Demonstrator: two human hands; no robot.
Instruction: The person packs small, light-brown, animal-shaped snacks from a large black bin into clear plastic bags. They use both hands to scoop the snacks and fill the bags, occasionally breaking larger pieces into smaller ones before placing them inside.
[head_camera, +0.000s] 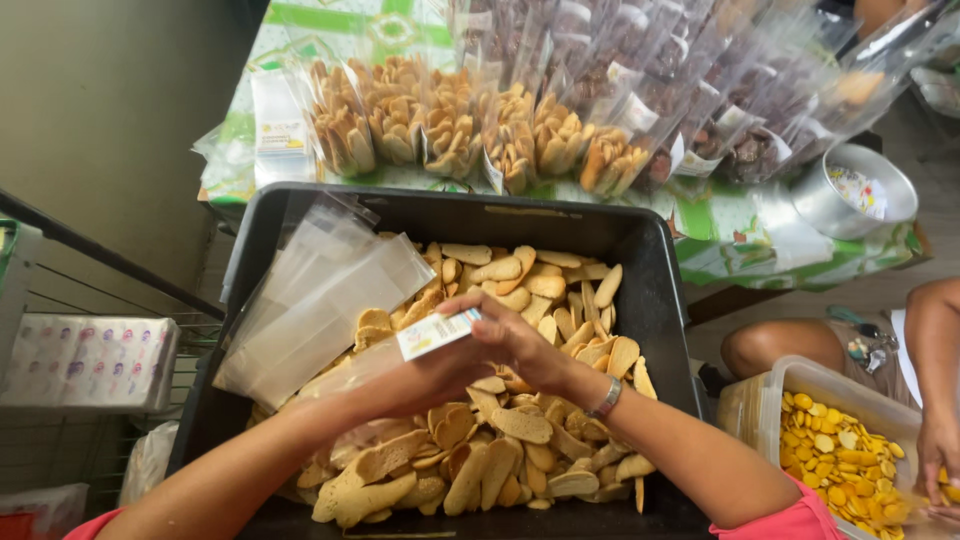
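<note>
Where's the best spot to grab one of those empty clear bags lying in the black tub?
Probably pinch the top clear bag at its loose upper end, coming from above on the left side of the black tub. The bags lie flat in a slanted stack, propped on the toast slices, so that raised edge is free to lift.

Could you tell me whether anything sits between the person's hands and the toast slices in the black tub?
Only the clear bag they hold: the left hand and right hand grip it directly above the toast slices in the black tub. Nothing else visible intervenes.
</note>
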